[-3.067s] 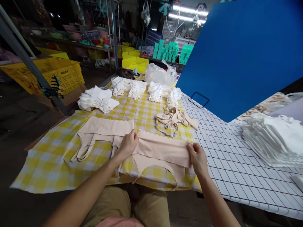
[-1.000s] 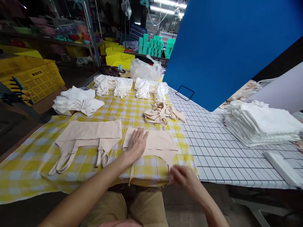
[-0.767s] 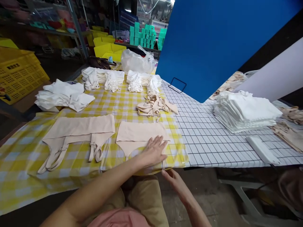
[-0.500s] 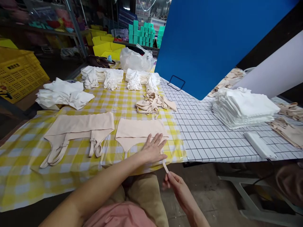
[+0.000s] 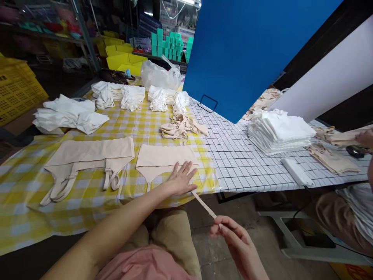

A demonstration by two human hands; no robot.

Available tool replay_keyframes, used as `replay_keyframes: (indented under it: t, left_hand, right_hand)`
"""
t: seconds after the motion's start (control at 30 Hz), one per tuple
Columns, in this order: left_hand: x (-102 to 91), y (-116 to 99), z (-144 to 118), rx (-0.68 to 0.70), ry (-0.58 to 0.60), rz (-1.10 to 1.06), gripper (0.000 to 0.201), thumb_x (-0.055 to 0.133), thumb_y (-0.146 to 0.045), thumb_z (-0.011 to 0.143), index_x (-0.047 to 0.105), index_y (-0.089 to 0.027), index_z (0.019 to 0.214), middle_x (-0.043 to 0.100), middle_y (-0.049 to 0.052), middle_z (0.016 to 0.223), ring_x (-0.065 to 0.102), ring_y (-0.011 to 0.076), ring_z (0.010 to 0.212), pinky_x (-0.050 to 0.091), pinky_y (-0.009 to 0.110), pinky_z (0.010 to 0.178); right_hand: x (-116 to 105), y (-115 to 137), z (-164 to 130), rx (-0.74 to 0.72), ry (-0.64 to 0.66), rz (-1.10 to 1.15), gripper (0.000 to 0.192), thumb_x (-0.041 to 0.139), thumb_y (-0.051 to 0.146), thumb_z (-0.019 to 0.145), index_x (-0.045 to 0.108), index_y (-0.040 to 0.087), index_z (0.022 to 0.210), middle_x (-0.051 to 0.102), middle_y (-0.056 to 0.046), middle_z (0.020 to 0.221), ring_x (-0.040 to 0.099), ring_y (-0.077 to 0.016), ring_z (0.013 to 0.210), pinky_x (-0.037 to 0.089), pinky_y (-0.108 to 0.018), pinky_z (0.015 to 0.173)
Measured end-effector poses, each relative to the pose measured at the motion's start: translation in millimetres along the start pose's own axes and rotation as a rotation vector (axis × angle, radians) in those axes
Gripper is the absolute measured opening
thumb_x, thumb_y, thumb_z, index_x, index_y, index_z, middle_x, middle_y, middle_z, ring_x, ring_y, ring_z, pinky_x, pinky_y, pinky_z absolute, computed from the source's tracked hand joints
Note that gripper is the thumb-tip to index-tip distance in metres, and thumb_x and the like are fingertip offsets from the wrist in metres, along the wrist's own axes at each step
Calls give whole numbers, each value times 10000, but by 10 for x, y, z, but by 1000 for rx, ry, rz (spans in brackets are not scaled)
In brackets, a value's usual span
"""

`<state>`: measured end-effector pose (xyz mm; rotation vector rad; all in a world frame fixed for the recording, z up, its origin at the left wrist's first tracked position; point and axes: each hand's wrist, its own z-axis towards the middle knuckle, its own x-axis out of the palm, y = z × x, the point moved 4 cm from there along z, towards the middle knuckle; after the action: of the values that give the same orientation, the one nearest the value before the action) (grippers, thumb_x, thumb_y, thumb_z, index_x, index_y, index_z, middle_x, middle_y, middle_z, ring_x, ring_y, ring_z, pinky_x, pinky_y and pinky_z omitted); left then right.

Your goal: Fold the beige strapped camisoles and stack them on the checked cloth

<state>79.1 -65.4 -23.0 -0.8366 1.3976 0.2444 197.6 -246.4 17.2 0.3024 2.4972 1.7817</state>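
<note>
The right hand (image 5: 233, 241) pinches the end of a thin beige strap (image 5: 204, 204) between thumb and fingertips, drawn taut off the table edge toward five o'clock. The left hand (image 5: 180, 179), fingers spread, lies flat on the folded beige garment (image 5: 163, 159) the strap belongs to; where strap meets cloth is hidden under that palm. At nine o'clock from it lies a second beige garment (image 5: 90, 153) on the yellow checked cloth (image 5: 26, 210). At twelve o'clock sit a loose beige heap (image 5: 182, 127) and white bundles (image 5: 131, 97). At two o'clock, a white stack (image 5: 278, 132) rests on gridded cloth (image 5: 233, 163) before a blue board (image 5: 247, 50). Another person's hand (image 5: 365, 138), cut off at the right edge, seems to hold beige fabric.
</note>
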Motion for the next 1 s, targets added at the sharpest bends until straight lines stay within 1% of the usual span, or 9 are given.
replay_keyframes:
  t: [0.07, 0.13, 0.27, 0.4, 0.53, 0.7, 0.83, 0.93, 1.0]
  left_hand:
    - [1, 7, -7, 15, -26, 3, 632, 403, -522, 847, 274, -215, 1385, 85, 134, 1492, 43, 271, 1372, 11, 553, 1067]
    - [-16, -1, -24, 43, -52, -9, 595, 411, -494, 855, 301, -217, 1371, 125, 137, 1488, 76, 273, 1369, 40, 552, 1068]
    - [-193, -92, -133, 50, -216, -160, 431, 372, -329, 896, 379, -188, 1304, 356, 110, 1408, 219, 215, 1341, 91, 484, 1090]
    - [-478, -281, -338, 58, -401, -392, 214, 380, -258, 881, 549, -199, 1000, 626, 28, 1043, 524, 146, 1063, 161, 380, 1084]
    - [-603, -389, -439, 59, -362, -556, 144, 448, -285, 843, 558, -193, 829, 642, 2, 856, 579, 137, 821, 260, 371, 1020]
    - [-571, -290, -417, -43, -343, -617, 159, 451, -217, 817, 546, -182, 695, 629, 2, 749, 558, 145, 757, 375, 293, 823]
    - [-518, -207, -405, -101, -374, -580, 159, 449, -182, 801, 529, -173, 664, 610, -5, 718, 541, 143, 735, 360, 308, 793]
    - [-492, -116, -389, -153, -406, -575, 163, 453, -166, 793, 524, -173, 646, 603, -4, 704, 536, 146, 742, 362, 310, 787]
    - [-479, -22, -347, -167, -395, -554, 162, 458, -152, 788, 526, -174, 642, 597, -4, 698, 535, 150, 749, 370, 308, 782]
  right_hand:
    - [31, 55, 26, -11, 87, 49, 323, 665, 406, 712, 656, 243, 991, 674, -101, 1010, 630, -245, 857, 466, -357, 752]
    - [61, 143, 95, -43, 138, 42, 357, 676, 399, 709, 642, 268, 1040, 638, -105, 1122, 633, -253, 899, 473, -362, 759]
    - [115, 384, 329, -120, 55, -90, 289, 649, 438, 727, 668, 194, 883, 699, -96, 857, 615, -169, 621, 460, -289, 604]
    - [232, 543, 587, -155, -17, -295, 369, 604, 522, 715, 624, 155, 750, 557, -5, 557, 424, -98, 460, 337, -230, 457]
    - [360, 540, 756, -226, -11, -522, 400, 530, 552, 734, 544, 166, 629, 410, 30, 499, 363, -104, 494, 277, -228, 460]
    - [471, 521, 822, -314, -2, -706, 397, 455, 520, 789, 525, 182, 593, 437, -1, 584, 415, -133, 565, 326, -237, 499]
    - [543, 525, 890, -302, 21, -574, 389, 490, 551, 765, 546, 185, 647, 521, -42, 758, 498, -159, 683, 401, -243, 559]
    - [613, 387, 1027, -125, 138, -393, 389, 472, 562, 772, 493, 189, 662, 484, 22, 584, 418, -99, 463, 353, -234, 466]
    - [627, 307, 1149, -59, 125, -325, 391, 490, 570, 742, 457, 195, 641, 438, 50, 510, 357, -82, 396, 281, -221, 402]
